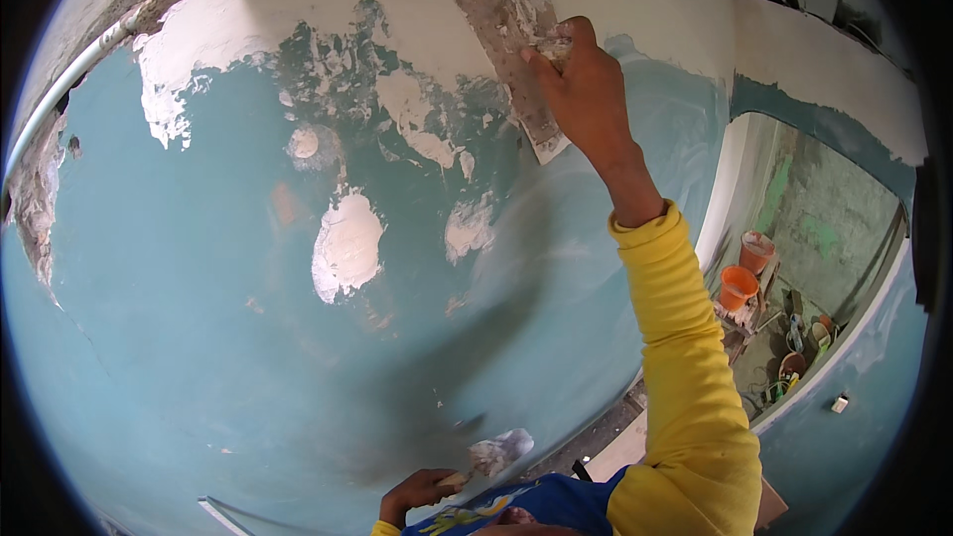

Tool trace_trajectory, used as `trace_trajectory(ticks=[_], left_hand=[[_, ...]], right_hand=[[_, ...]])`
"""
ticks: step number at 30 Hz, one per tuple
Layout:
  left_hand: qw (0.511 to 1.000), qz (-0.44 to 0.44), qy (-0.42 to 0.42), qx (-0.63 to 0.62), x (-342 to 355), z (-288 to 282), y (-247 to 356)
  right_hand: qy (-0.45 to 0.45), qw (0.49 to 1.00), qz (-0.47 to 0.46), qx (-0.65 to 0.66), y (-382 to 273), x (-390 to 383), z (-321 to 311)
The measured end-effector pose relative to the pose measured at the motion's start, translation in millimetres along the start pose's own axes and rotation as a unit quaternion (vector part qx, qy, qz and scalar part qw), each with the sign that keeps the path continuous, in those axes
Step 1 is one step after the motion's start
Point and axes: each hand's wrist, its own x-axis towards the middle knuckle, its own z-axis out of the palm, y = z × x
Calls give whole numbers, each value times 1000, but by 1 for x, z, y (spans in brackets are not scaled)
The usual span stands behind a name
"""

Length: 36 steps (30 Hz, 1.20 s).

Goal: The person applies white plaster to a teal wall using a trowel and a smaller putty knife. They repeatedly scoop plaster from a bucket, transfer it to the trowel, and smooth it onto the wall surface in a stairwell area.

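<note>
My right hand (588, 89), its arm in a yellow sleeve, is raised high and closed round the handle of a plastering trowel (498, 32). The trowel's long flat blade is smeared with dried and fresh putty and lies at or very near the upper wall (218, 268), tilted. Low down at chest height, my left hand (419, 489) grips the handle of a putty knife (501, 453) with whitish putty on its blade. White putty covers the wall's top band, while thick patches (347, 244) and thin smears of it sit on the blue-green paint below.
A pale pipe (74, 99) runs along the broken wall edge at left. Through a doorway at right stand two orange buckets (738, 288), with footwear and clutter (792, 367) on the floor. A small white fitting (840, 404) sits on the wall at lower right.
</note>
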Motion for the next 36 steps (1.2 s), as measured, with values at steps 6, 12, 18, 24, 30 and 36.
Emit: trace_trajectory(ticks=[6, 12, 18, 24, 30, 36], left_hand=[[1000, 3, 23, 17, -6, 9, -1], [999, 33, 8, 13, 11, 11, -10], [1000, -5, 16, -23, 12, 8, 10], [1000, 17, 20, -8, 23, 8, 13], [999, 28, 17, -39, 31, 17, 6], [1000, 27, -6, 7, 29, 10, 6]], right_hand=[[106, 986, 122, -35, 61, 4, -30], [44, 965, -238, -103, 79, -62, -18], [69, 959, -242, -128, 31, -8, 0], [119, 962, -171, -178, -10, 110, -4], [188, 973, 22, -136, 37, 119, -44], [65, 996, 60, 11, 21, 27, -21]])
